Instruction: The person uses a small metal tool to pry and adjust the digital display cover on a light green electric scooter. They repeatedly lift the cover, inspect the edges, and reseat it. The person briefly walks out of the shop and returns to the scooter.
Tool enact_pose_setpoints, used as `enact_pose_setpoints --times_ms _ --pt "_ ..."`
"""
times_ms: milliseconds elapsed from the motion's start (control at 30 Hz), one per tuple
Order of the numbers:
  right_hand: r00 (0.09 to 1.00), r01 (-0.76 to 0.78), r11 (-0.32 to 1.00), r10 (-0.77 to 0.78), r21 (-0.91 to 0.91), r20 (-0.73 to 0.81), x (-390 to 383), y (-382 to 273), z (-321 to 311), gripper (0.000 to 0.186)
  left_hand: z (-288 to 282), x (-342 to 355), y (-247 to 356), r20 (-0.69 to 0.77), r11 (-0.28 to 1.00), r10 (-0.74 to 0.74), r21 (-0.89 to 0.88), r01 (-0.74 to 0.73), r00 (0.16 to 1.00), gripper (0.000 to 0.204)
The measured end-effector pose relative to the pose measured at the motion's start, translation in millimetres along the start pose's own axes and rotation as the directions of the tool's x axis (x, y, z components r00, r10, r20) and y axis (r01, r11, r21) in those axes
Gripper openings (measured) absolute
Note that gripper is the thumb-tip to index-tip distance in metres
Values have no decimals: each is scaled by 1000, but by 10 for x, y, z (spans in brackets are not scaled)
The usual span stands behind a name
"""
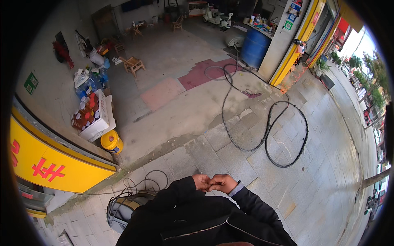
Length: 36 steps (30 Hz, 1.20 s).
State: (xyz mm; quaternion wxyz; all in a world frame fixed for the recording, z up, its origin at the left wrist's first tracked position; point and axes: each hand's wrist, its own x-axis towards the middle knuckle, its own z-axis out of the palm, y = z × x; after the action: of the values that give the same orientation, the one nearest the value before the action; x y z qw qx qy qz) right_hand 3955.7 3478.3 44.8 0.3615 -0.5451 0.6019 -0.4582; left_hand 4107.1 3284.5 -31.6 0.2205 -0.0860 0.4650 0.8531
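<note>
My left hand [201, 182] and my right hand [223, 183] meet in front of my black jacket [184, 219], fingertips pressed together. Both are closed, with fingers curled in toward each other. Whatever may be pinched between them is too small or too hidden to make out. Grey paving slabs [242, 160] lie below the hands. Beside my left arm stands a grey and yellow machine or case [121, 211] with loops of thin dark cable [145, 180] over it.
A long black hose [267, 135] lies coiled across the pavement ahead. A yellow bucket [111, 142] and a white foam crate [98, 119] of brown bottles stand left of the doorway. Farther in are a small wooden chair [132, 65] and a blue barrel [255, 48].
</note>
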Motion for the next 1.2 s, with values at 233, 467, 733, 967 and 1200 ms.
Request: enact_pose_setpoints --times_ms 233,467,733,967,1200 --pt "981 -149 980 164 135 -106 1884 485 -1415 22 -1360 1027 1896 -53 1000 9 -9 -9 999 31" --pt "993 33 856 -88 -516 -82 3895 1323 -2562 26 -2844 1961 3247 -263 1000 -7 17 12 965 39" --pt "990 106 986 -92 -132 108 6548 1724 -4358 35 -4213 2752 5398 -497 997 32 -44 -62 867 34" --pt "988 -125 962 99 241 116 8665 2130 -5445 29 -5808 3509 6785 -543 976 184 0 -219 819 30" --pt "925 268 889 -345 -371 -158 10809 2839 -6474 28 -7769 4703 8226 -629 827 286 -220 -518 723 30"
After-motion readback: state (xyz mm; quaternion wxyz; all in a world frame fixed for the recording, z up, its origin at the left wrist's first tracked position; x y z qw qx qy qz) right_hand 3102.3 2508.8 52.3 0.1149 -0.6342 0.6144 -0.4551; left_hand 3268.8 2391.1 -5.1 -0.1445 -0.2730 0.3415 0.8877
